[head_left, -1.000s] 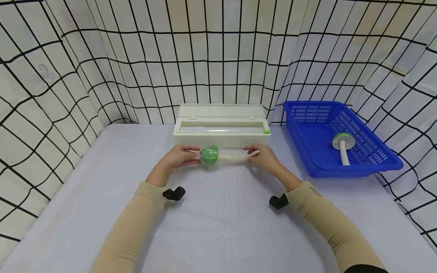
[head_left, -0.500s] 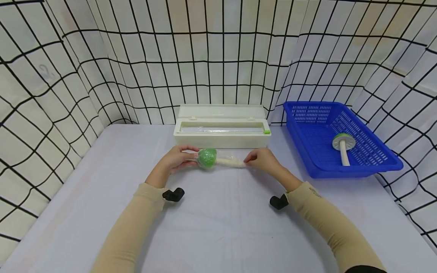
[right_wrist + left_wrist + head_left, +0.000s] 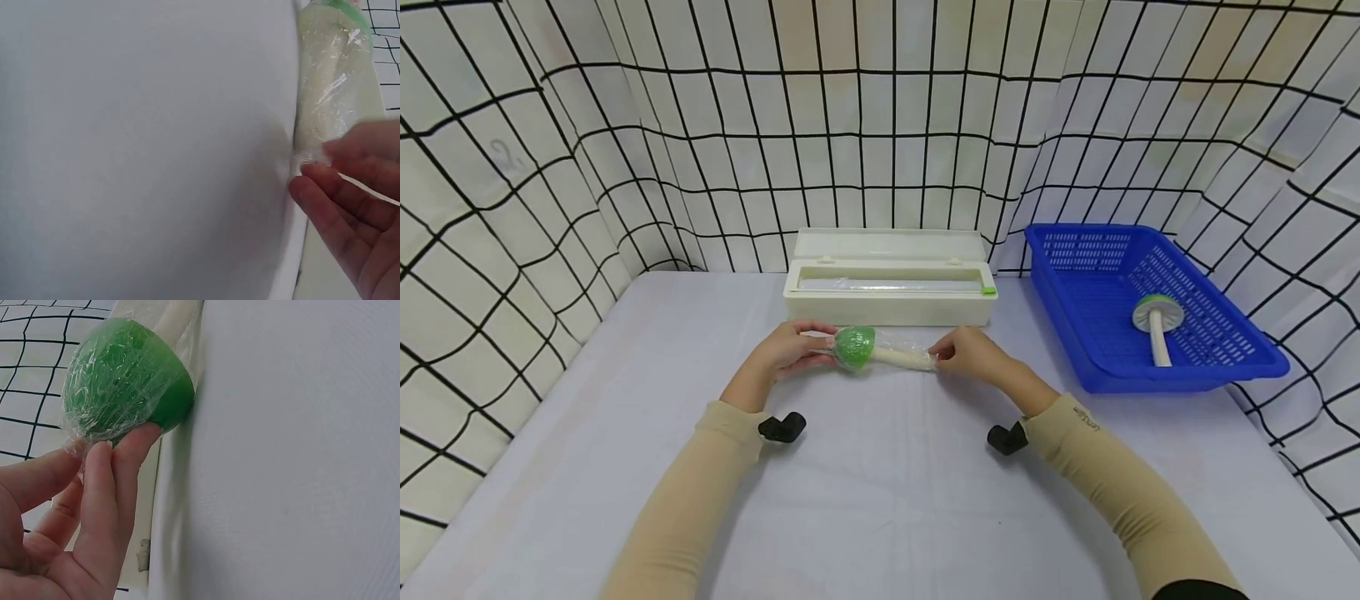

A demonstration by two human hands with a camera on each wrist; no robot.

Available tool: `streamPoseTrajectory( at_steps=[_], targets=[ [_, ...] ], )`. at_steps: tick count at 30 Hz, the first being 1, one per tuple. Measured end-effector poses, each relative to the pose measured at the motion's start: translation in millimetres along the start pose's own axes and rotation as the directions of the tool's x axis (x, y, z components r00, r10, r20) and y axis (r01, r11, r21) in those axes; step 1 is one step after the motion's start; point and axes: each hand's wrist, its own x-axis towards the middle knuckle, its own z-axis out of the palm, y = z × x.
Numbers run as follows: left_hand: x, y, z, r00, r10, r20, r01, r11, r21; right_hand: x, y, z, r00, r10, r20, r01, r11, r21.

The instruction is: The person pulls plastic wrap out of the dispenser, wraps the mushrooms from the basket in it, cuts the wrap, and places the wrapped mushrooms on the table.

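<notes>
A toy mushroom (image 3: 856, 346) with a green cap and pale stem lies sideways between both hands, wrapped in clear cling film. My left hand (image 3: 782, 348) pinches the gathered film at the cap end; in the left wrist view its fingertips sit against the green cap (image 3: 128, 378). At the stem end my right hand (image 3: 973, 354) pinches the film's loose end, and in the right wrist view crinkled film (image 3: 328, 94) covers the stem. Just behind the mushroom stands a white cling film dispenser (image 3: 887, 310), its lid raised and a roll inside.
A blue plastic basket (image 3: 1075, 333) stands at the right, holding another green-capped mushroom (image 3: 1159, 315). Black wire grid panels (image 3: 891, 133) enclose the back and sides. White cloth (image 3: 880, 492) covers the table.
The mushroom has shifted slightly left with the cap. My right hand has moved in a little toward the stem, and the film there now looks gathered closer to it.
</notes>
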Motion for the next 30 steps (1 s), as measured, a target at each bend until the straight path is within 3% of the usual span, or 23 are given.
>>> streamPoseTrajectory(
  at_steps=[4, 10, 21, 26, 30],
  targets=[
    [0.9, -1.0, 0.0, 1.0, 0.001, 0.004, -0.001, 1.0, 0.002, 2.9, -5.6, 0.1, 0.999, 0.026, 0.029, -0.025, 0.999, -0.039],
    [4.5, -0.2, 6.0, 0.996, -0.064, -0.063, 0.066, 0.997, 0.028, 7.9, -14.1, 7.4, 0.999, 0.03, -0.029, -0.035, 0.978, -0.207],
    [6.8, -1.9, 7.4, 0.982, -0.109, -0.158, 0.114, 0.993, 0.025, 3.2, -20.8, 18.2, 1.0, -0.007, -0.029, 0.0, 0.97, -0.244],
    [5.0, -0.7, 7.0, 0.986, -0.111, -0.12, 0.118, 0.992, 0.047, 1.5, -23.1, 18.9, 0.998, -0.05, -0.022, 0.042, 0.962, -0.271],
    [3.8, -0.6, 6.5, 0.994, -0.074, -0.084, 0.078, 0.996, 0.045, 1.4, -25.9, 20.3, 0.999, -0.049, -0.006, 0.045, 0.958, -0.283]
  ],
)
